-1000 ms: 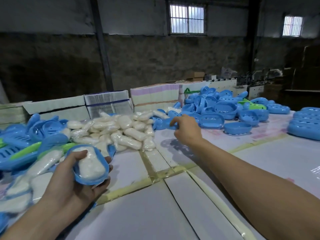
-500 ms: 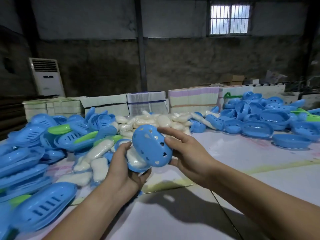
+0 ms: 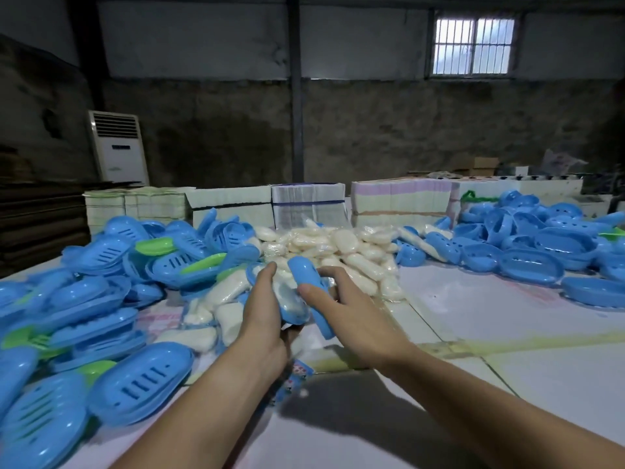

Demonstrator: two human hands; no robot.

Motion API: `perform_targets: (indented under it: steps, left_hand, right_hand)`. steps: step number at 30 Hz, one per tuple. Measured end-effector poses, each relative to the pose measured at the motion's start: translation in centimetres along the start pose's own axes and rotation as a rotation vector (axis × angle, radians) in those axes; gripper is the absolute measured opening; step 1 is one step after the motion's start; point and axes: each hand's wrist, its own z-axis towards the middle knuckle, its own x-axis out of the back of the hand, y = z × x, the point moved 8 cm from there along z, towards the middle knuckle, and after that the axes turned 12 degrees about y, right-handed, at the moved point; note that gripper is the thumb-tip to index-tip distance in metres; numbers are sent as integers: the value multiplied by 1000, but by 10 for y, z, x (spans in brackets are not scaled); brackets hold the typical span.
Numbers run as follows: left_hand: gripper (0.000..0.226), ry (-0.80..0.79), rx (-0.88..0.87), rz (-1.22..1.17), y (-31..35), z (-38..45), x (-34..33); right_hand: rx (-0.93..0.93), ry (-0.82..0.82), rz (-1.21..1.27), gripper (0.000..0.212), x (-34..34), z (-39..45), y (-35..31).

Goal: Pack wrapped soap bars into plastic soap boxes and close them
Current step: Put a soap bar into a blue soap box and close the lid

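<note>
Left hand [image 3: 262,309]: fingers curled round a blue box base [image 3: 293,308], held above the table [image 3: 490,384]; a wrapped soap bar [image 3: 286,296] lies in the base

Right hand [image 3: 341,308]: thumb and fingers closed on a blue lid [image 3: 313,286], held on edge and tilted, its lower end just beside the base; whether lid and base touch cannot be told

Pile of wrapped soap bars [image 3: 341,245]: white, in clear film, heaped at mid-table behind both hands; more bars lie loose to the left of the left hand

Heap of closed boxes [image 3: 101,299]: blue with slotted lids, a few green pieces among them, on the left side of the table, reaching the near left corner

Heap of open blue halves [image 3: 527,242]: with small holes, on the far right of the table, well apart from the hands

Stacks of flat card [image 3: 311,204]: white, pale green and pink-striped, in a row along the far edge of the table behind the soap

Standing cooler [image 3: 116,147]: white, upright against the dark wall at far left

Barred window [image 3: 473,45]: high on the back wall, at right

Printed paper scrap [image 3: 297,374]: on the table under the left wrist, blurred
</note>
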Motion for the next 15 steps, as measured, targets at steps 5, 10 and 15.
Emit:
perform_targets:
  steps: [5, 10, 15]
  left_hand:
    - [55, -63, 50, 23, -9, -4, -8]
    - [78, -54, -24, 48, -13, -6, -15]
    - [65, -89, -92, 87, -17, -8, -20]
  right_hand:
    - [60, -50, -104, 59, -9, -4, 7]
    - [56, -50, -121, 51, -3, -3, 15]
    - [16, 7, -47, 44, 8, 1, 17]
